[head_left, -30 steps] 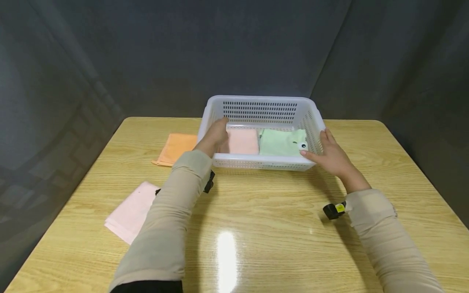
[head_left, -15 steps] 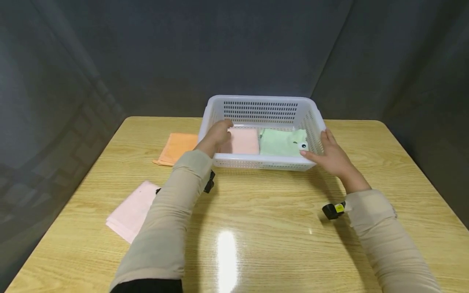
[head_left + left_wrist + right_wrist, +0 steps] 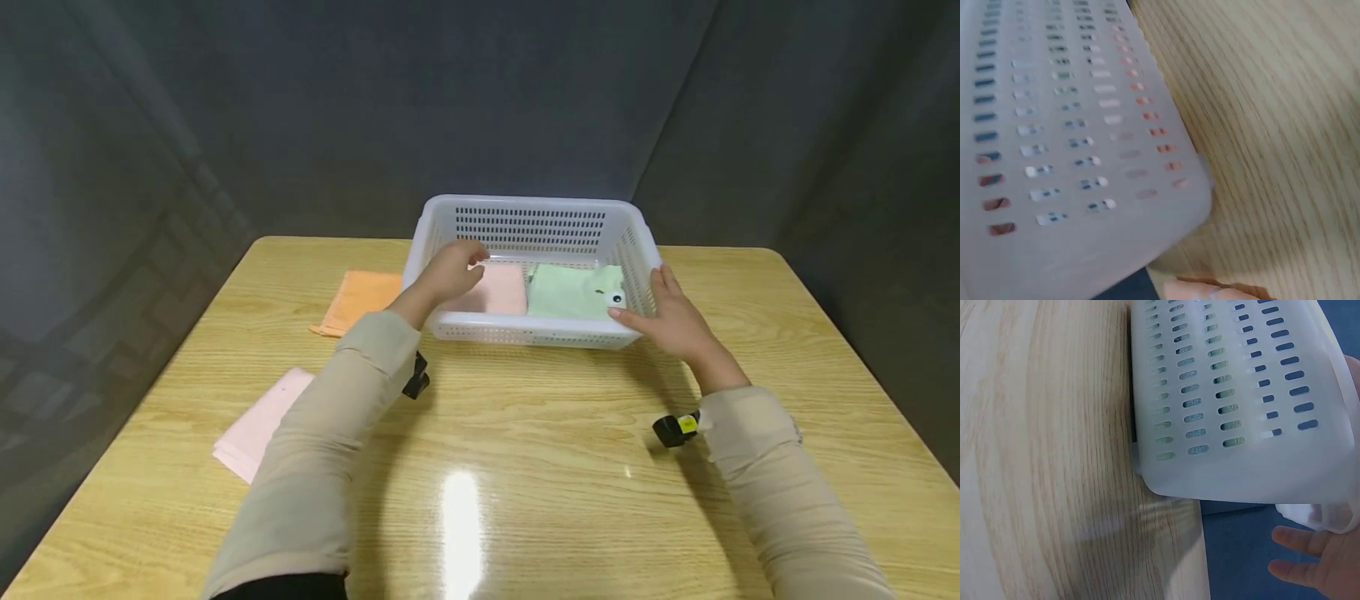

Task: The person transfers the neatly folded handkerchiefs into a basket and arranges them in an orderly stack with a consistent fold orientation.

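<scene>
My left hand (image 3: pixel 452 269) hovers over the left part of a white slotted plastic basket (image 3: pixel 532 332), its fingers loosely bent with nothing between them. Below it, a folded pink cloth (image 3: pixel 504 289) lies inside the basket, partly hidden by the hand. Beside that is a folded green cloth (image 3: pixel 566 292) with a black-and-white eye on its right side. My right hand (image 3: pixel 678 325) rests at the basket's front right corner, thumb toward the front rim and fingers along the right side. The right wrist view shows straight, spread fingers (image 3: pixel 1294 572) past the basket's end.
On the wooden table (image 3: pixel 540 500), a folded orange cloth (image 3: pixel 363 300) lies left of the basket. Another folded pink cloth (image 3: pixel 258 425) sits nearer the front left, partly covered by the left sleeve (image 3: pixel 315 458). A dark curtain (image 3: pixel 480 100) hangs behind the table.
My left hand has lifted from the basket's left side and moved slightly right, its fingers now apart from the pink cloth. My right hand stays at the basket's corner.
</scene>
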Action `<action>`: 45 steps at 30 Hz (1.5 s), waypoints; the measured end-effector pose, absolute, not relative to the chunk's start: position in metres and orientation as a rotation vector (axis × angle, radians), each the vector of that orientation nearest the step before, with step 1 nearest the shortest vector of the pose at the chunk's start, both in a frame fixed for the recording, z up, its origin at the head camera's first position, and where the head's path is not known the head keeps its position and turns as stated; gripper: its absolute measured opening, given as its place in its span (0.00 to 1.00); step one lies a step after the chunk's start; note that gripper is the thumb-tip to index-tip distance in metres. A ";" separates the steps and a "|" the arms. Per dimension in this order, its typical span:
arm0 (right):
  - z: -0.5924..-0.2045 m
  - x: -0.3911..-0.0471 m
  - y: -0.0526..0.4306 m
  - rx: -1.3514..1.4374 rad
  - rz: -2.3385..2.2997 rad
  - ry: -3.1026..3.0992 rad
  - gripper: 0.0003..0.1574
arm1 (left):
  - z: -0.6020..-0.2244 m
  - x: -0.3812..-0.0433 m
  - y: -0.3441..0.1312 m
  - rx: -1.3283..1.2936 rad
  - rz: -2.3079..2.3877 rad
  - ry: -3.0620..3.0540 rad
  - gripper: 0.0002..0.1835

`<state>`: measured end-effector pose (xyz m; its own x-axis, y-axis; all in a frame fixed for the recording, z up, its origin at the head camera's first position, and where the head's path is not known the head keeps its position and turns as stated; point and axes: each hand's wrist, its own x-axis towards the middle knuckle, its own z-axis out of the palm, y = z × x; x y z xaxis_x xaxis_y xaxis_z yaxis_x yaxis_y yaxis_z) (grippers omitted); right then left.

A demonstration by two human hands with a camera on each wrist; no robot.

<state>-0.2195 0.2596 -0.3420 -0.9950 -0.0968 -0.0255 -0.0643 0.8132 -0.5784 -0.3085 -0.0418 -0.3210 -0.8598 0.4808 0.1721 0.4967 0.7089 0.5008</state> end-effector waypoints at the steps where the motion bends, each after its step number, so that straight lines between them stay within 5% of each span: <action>1: -0.342 -0.219 0.260 -0.132 -0.930 2.943 0.64 | -0.319 -0.305 -0.041 -0.860 -0.857 -2.870 0.14; 10: -0.340 -0.223 0.262 -0.138 -0.900 2.955 0.63 | -0.310 -0.289 -0.049 -1.006 -0.959 -2.849 0.13; 45: -0.339 -0.226 0.260 -0.121 -0.903 2.969 0.64 | -0.292 -0.260 -0.103 -0.879 -1.077 -2.884 0.14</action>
<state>-0.2264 0.2597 -0.3391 -0.9963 -0.0850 -0.0113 -0.0643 0.8279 -0.5572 -0.2601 -0.1029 -0.2922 -0.8476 0.5143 0.1306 0.4740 0.6231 0.6222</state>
